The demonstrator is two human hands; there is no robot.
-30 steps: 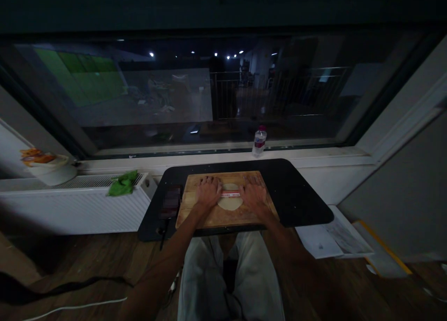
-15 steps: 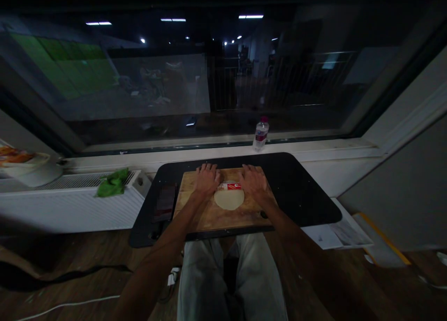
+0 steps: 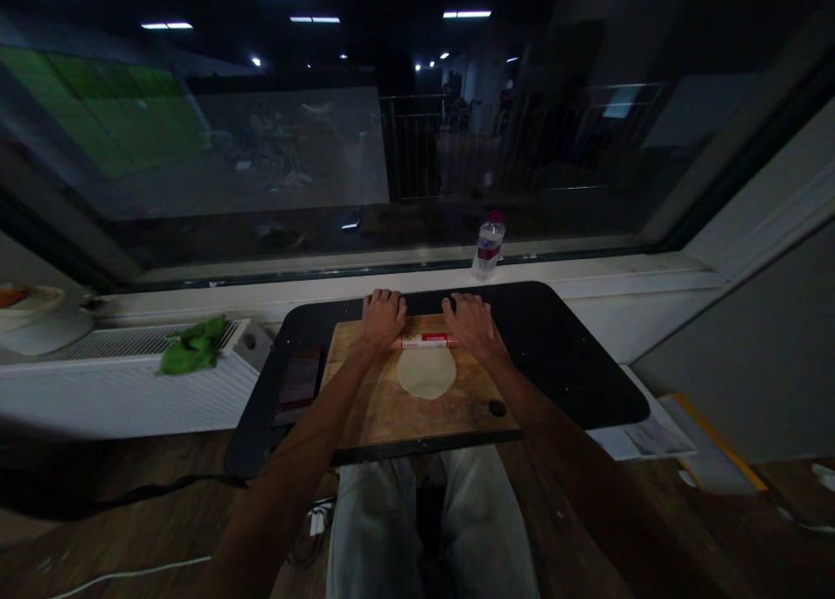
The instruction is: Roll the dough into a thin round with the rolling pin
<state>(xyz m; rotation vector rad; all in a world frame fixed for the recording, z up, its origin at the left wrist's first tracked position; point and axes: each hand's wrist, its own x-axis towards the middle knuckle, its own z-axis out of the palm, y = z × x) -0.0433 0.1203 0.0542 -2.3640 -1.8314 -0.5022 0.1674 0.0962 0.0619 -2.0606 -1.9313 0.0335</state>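
Note:
A flat round of pale dough (image 3: 426, 372) lies on a wooden board (image 3: 391, 412) set on a small black table (image 3: 574, 364). Just beyond the dough rests a thin rolling pin (image 3: 424, 342) with a red and white middle. My left hand (image 3: 383, 317) presses flat on the pin's left end, fingers stretched toward the board's far edge. My right hand (image 3: 472, 323) lies flat on the right end the same way. Both palms rest on the pin rather than gripping it.
A water bottle (image 3: 488, 246) stands on the window sill behind the table. A dark phone-like object (image 3: 298, 383) lies left of the board. A green cloth (image 3: 191, 344) sits on the white radiator, a bowl (image 3: 36, 314) farther left. Papers (image 3: 645, 438) lie on the floor at right.
Both hands have pushed the rolling pin away from me, from the dough's middle to past its far edge. The round is now fully uncovered. The camera has tipped slightly.

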